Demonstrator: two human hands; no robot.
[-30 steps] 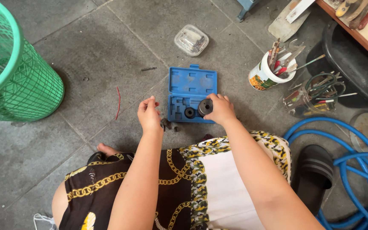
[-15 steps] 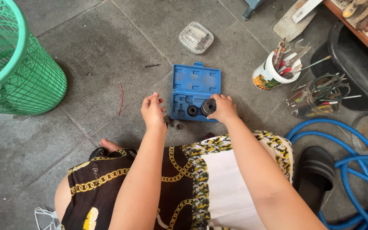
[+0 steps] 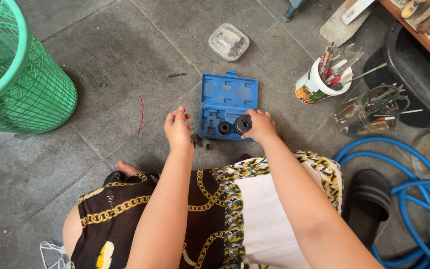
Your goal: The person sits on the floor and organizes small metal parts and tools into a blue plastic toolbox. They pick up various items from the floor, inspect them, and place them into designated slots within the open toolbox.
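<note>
R hand (image 3: 261, 127) on socket (image 3: 243, 124), bore prob. up-left

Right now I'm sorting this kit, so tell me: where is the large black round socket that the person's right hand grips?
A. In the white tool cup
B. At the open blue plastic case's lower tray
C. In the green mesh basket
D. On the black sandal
B: the right hand holds the large black round socket at the lower tray of the open blue plastic case, beside a smaller black socket.

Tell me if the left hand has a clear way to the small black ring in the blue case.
Probably yes: the left hand hovers beside the blue case, and nothing lies between it and the small black ring.
</note>
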